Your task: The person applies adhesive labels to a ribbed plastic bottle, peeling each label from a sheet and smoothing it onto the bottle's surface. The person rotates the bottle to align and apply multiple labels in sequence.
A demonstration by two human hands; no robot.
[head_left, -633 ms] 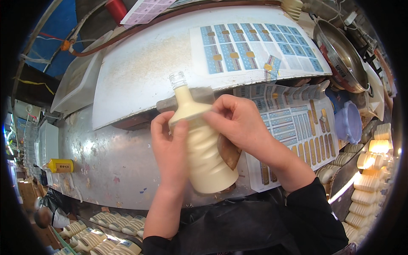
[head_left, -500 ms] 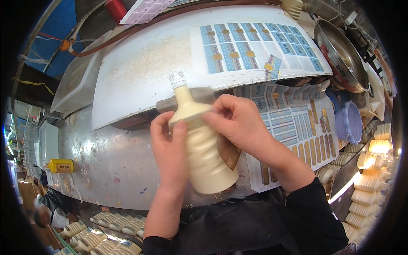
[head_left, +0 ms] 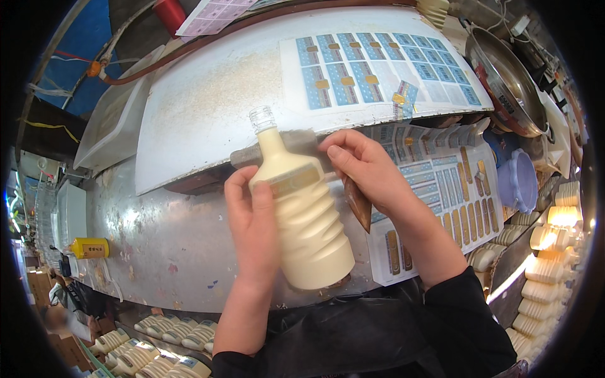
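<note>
A cream-coloured ribbed bottle (head_left: 312,223) with a clear threaded neck stands tilted in front of me, its neck pointing away. A gold-grey label band (head_left: 296,179) lies across its shoulder. My left hand (head_left: 252,214) grips the bottle's left side, the thumb on the band's left end. Just right of the shoulder, apart from the bottle, is my right hand (head_left: 362,165), thumb and forefinger together. A flat brown pointed scraper (head_left: 358,205) is tucked under its curled fingers. Behind the bottle's neck lies a grey block (head_left: 249,155), partly hidden.
A white board (head_left: 208,94) at the back carries blue label sheets (head_left: 353,69). More label sheets (head_left: 435,189) lie at right, beside a purple basin (head_left: 518,183) and a metal pan (head_left: 504,82). A yellow bottle (head_left: 89,247) lies left; cream bottles (head_left: 176,331) fill the lower left.
My right hand has moved off the bottle's shoulder to the right, uncovering the label band. The scraper has swung into fuller view with it. My left hand keeps its hold.
</note>
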